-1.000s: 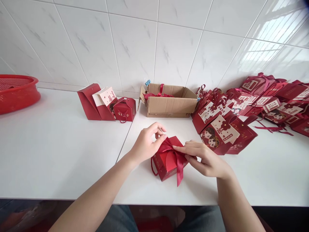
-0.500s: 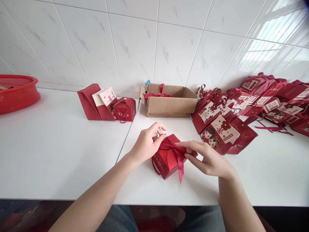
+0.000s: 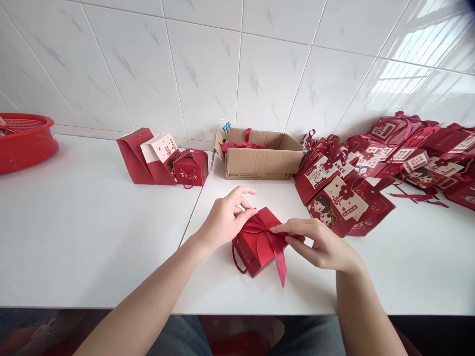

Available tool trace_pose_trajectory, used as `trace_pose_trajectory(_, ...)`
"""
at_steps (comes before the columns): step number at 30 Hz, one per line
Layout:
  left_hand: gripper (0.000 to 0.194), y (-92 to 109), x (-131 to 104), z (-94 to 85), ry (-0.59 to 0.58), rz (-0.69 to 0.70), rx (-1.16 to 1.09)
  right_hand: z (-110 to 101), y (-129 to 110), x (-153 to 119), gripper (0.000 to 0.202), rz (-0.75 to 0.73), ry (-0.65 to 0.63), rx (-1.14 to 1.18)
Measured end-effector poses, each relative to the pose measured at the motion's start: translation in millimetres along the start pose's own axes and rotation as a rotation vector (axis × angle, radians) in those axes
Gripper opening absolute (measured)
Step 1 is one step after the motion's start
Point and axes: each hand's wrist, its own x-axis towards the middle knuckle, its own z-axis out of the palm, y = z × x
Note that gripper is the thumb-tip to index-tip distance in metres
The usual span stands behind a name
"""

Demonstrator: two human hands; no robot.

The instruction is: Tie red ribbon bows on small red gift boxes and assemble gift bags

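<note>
A small red gift box (image 3: 256, 249) sits on the white table in front of me, a cord handle hanging at its left side. Across its top lies a red satin ribbon (image 3: 277, 257) tied in a bow, one tail draping over the front. My left hand (image 3: 230, 217) is at the box's far left corner, thumb and fingers pinching the bow's left loop. From the right, my right hand (image 3: 315, 242) grips the bow's right loop, its index finger resting near the knot. The fingertips partly cover both loops.
Behind the gift box stands an open cardboard box (image 3: 263, 165) with ribbons inside. Several red gift boxes (image 3: 337, 205) crowd the right side, with more piled behind them. Folded boxes (image 3: 139, 158) and a small box (image 3: 191, 168) stand left; a red plastic basket (image 3: 27, 146) is farther left.
The ribbon's front tail has swung slightly right and hangs lower. My right fingers have shifted a little along the bow, while my left hand has barely moved.
</note>
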Motion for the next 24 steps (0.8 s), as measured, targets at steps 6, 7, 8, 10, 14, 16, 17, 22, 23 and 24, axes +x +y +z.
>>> trace_pose_trajectory(6,0.027,-0.3,-1.4,0.5,-0.025,-0.003,-0.011,0.4,3.2,1.2,0.048,-0.091,-0.045,-0.109)
trace_pose_trajectory(7,0.027,-0.5,-1.4,0.7,-0.026,-0.001,-0.009,1.0,3.3,1.3,0.049,-0.085,-0.052,-0.127)
trace_pose_trajectory(8,0.028,-0.7,-1.5,0.8,-0.025,0.003,-0.005,1.7,3.2,1.2,0.049,-0.076,-0.059,-0.142)
trace_pose_trajectory(10,0.027,-1.0,-1.5,1.0,-0.022,0.011,-0.003,2.8,2.3,0.7,0.05,-0.063,-0.069,-0.15)
trace_pose_trajectory(14,0.022,-1.5,-1.3,0.5,-0.015,0.031,0.023,3.2,-1.1,0.4,0.053,-0.055,-0.079,-0.13)
trace_pose_trajectory(16,0.022,-2.1,-1.1,-0.6,-0.007,0.034,0.045,2.8,-2.5,0.8,0.054,-0.04,-0.08,-0.144)
trace_pose_trajectory(17,0.022,-2.6,-0.9,-1.3,-0.005,0.034,0.05,2.7,-3.0,0.9,0.054,-0.033,-0.081,-0.152)
trace_pose_trajectory(22,0.019,-4.5,1.1,-5.8,-0.001,0.064,0.124,2.7,-1.1,-1.9,0.055,0.021,-0.039,-0.113)
trace_pose_trajectory(23,0.019,-4.0,1.5,-6.4,0.01,0.079,0.152,2.6,0.0,-2.8,0.054,0.04,-0.005,-0.103)
trace_pose_trajectory(24,0.019,-3.3,1.9,-6.6,0.021,0.091,0.17,2.4,1.2,-3.4,0.053,0.057,0.035,-0.102)
